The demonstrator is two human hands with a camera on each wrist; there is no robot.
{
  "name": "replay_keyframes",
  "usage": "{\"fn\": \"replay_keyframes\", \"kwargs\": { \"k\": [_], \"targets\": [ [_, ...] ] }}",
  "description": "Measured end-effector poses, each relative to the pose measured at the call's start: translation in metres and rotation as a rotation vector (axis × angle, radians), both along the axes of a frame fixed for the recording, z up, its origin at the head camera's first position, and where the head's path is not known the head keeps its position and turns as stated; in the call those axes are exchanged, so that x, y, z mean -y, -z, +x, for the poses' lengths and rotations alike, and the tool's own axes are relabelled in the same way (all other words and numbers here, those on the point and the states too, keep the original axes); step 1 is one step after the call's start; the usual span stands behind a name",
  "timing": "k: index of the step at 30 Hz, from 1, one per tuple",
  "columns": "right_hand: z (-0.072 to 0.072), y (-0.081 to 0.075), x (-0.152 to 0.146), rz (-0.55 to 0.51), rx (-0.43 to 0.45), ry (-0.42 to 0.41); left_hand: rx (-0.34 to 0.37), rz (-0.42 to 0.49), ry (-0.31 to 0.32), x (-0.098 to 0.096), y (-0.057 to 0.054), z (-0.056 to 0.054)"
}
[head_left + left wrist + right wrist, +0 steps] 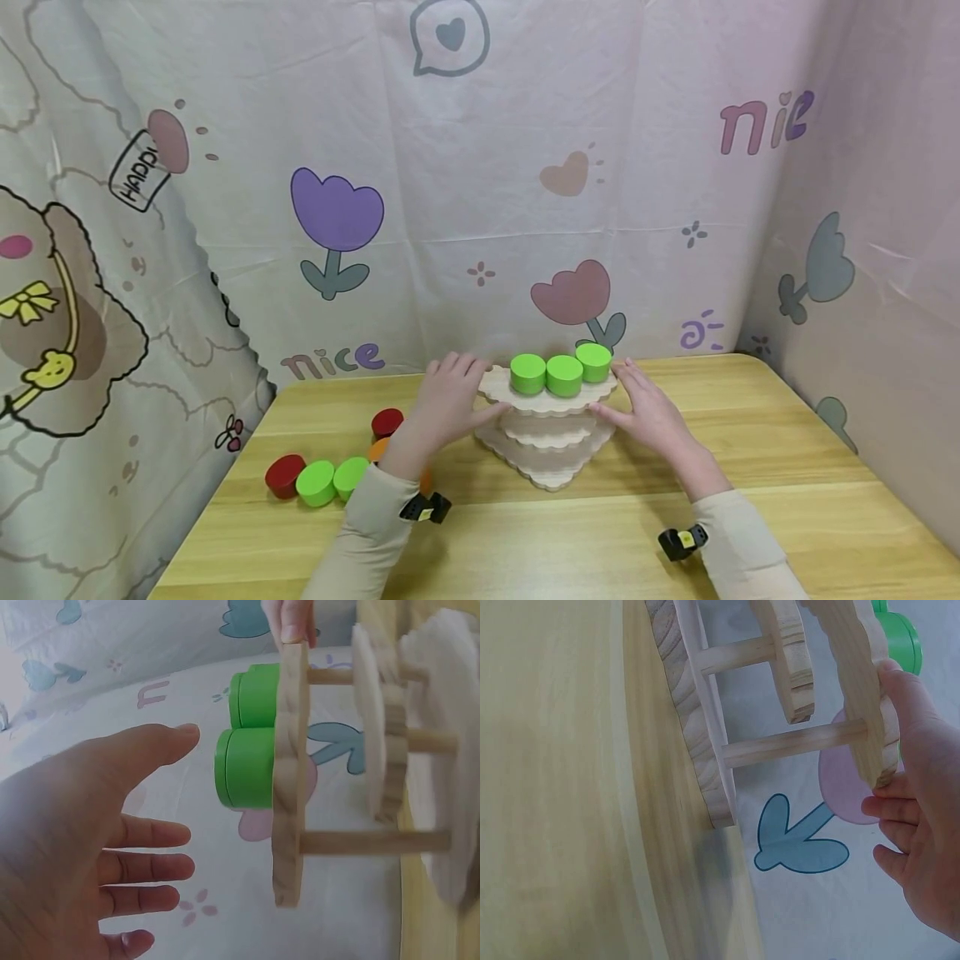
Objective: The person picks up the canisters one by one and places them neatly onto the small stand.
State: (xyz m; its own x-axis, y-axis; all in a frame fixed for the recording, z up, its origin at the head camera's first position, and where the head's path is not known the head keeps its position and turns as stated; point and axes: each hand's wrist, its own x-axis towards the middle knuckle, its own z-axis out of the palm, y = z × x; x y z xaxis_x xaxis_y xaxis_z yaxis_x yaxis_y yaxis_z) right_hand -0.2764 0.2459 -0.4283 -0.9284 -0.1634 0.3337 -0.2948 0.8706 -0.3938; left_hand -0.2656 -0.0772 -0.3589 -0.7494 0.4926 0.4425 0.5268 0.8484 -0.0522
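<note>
A pale wooden tiered stand (550, 433) with scalloped boards joined by dowels stands towards the back of the table. Three bright green round pieces (564, 376) sit on its top board (289, 847). At that board's right corner, my right hand (656, 417) pinches the edge, its thumb (909, 694) on the upper face and fingertips at the underside. My left hand (446, 404) is beside the left corner with fingers spread; the left wrist view shows a gap between this hand (97, 817) and the board.
Left of the stand lie two red round pieces (285, 476), two more green ones (316, 483) and orange ones (378, 450) partly hidden behind my left forearm. A patterned cloth (465, 208) hangs behind the wooden table (570, 550) and along both sides.
</note>
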Motion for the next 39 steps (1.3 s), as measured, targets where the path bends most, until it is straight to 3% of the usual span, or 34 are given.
{"fn": "replay_keyframes", "kwargs": {
  "k": [10, 17, 28, 39],
  "targets": [
    [0.000, 0.000, 0.000, -0.007, 0.000, -0.003, -0.064, -0.092, 0.027, 0.031, 0.011, 0.023],
    [-0.001, 0.000, -0.001, -0.001, 0.001, -0.001, -0.040, -0.095, 0.015, 0.054, 0.026, 0.038],
    [-0.002, 0.001, 0.000, -0.010, -0.008, -0.006, -0.064, -0.062, 0.023, 0.091, 0.050, 0.044],
    [-0.002, 0.001, 0.000, -0.012, -0.009, -0.007, 0.054, -0.076, -0.023, 0.110, 0.067, 0.050]
  ]
}}
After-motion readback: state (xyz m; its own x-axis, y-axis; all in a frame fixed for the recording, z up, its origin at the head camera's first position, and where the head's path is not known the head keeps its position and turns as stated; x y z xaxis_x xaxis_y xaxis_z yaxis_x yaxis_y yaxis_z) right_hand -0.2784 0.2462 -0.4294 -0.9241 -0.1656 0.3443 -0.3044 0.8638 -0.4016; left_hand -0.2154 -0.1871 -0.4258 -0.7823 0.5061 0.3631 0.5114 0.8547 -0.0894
